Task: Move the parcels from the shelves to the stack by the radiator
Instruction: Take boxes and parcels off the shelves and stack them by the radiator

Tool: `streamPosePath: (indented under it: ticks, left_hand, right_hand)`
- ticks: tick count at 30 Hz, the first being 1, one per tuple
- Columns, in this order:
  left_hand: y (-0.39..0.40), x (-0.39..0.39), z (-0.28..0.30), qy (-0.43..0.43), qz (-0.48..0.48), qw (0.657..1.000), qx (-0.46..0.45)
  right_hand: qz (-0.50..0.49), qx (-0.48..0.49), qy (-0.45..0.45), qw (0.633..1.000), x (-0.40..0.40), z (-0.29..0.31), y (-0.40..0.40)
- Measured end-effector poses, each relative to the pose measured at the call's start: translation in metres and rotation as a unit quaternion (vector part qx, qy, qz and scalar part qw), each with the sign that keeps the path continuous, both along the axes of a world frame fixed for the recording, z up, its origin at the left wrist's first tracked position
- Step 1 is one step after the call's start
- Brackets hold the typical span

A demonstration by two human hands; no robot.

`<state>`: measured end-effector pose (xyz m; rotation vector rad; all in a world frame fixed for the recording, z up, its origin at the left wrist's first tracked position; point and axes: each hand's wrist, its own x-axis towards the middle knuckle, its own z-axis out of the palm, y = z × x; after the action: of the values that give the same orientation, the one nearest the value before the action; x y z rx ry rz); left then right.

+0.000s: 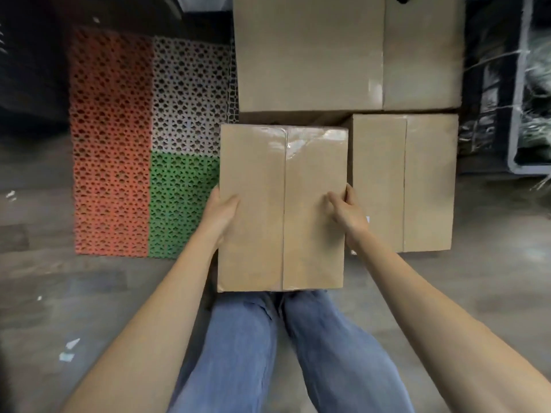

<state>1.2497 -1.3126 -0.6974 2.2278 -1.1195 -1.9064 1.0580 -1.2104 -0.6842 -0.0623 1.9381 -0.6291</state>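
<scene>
Cardboard, plain brown and matte, fills the grip: a flat rectangular box [281,208] is held between both hands above the person's knees. The left hand [222,211] clasps its left edge, thumb laid on the top face and fingers hidden underneath. The right hand [347,211] grips the right edge with its fingers curled over onto the top. A straight seam runs down the middle of the lid, and shiny clear tape wrinkles across its far end.

Just beside it on the right sits a second box [417,183], the same shape, with a similar centre seam. Beyond both lies a larger box [313,52], broad and smooth, with a glossy strip of tape along its seam. I cannot tell whether the held box touches either.

Blue denim jeans [247,347] show below. To the left lies a perforated plastic mat [113,144] of orange, white and green tiles on a grey, worn floor [59,293]. At far right stands a dark crate [518,84].
</scene>
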Motion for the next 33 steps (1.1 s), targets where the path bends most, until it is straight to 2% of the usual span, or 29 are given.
streamPosePath:
  ticks: [3, 6, 8, 10, 14, 21, 25, 27, 30, 33]
  left_hand:
    - [-0.005, -0.037, -0.048, 0.003, -0.002, 1.000, -0.010]
    - [0.001, -0.054, -0.079, 0.001, 0.031, 0.999, -0.033]
    - [0.004, -0.050, -0.078, 0.003, 0.039, 0.999, -0.008]
    - [0.005, -0.046, -0.062, -0.002, 0.047, 0.999, 0.025]
    - [-0.004, -0.044, 0.031, -0.054, -0.003, 0.998, 0.042]
    - [-0.022, 0.022, 0.260, -0.068, -0.020, 0.997, -0.023]
    - [-0.023, 0.074, 0.381, -0.091, -0.052, 0.988, -0.112]
    - [-0.015, 0.108, 0.431, -0.095, -0.027, 0.985, -0.142]
    - [0.016, 0.156, 0.506, -0.083, 0.086, 0.981, -0.154]
    - [0.068, 0.199, 0.566, -0.102, 0.145, 0.971, -0.158]
  right_hand:
    - [-0.001, -0.032, 0.045, 0.998, -0.026, -0.030, -0.014]
    - [0.073, -0.054, 0.066, 0.994, -0.031, -0.041, -0.023]
    - [0.131, -0.068, 0.065, 0.987, -0.016, -0.035, -0.026]
    - [0.131, -0.071, 0.043, 0.988, 0.003, -0.015, -0.028]
    - [0.109, -0.071, 0.048, 0.990, 0.019, 0.070, -0.035]
    - [0.240, -0.122, 0.107, 0.957, 0.037, 0.292, -0.089]
    - [0.361, -0.173, 0.134, 0.907, 0.072, 0.405, -0.137]
    - [0.416, -0.197, 0.128, 0.879, 0.102, 0.453, -0.150]
    - [0.501, -0.248, 0.056, 0.827, 0.159, 0.532, -0.148]
    - [0.596, -0.299, -0.047, 0.743, 0.215, 0.627, -0.134]
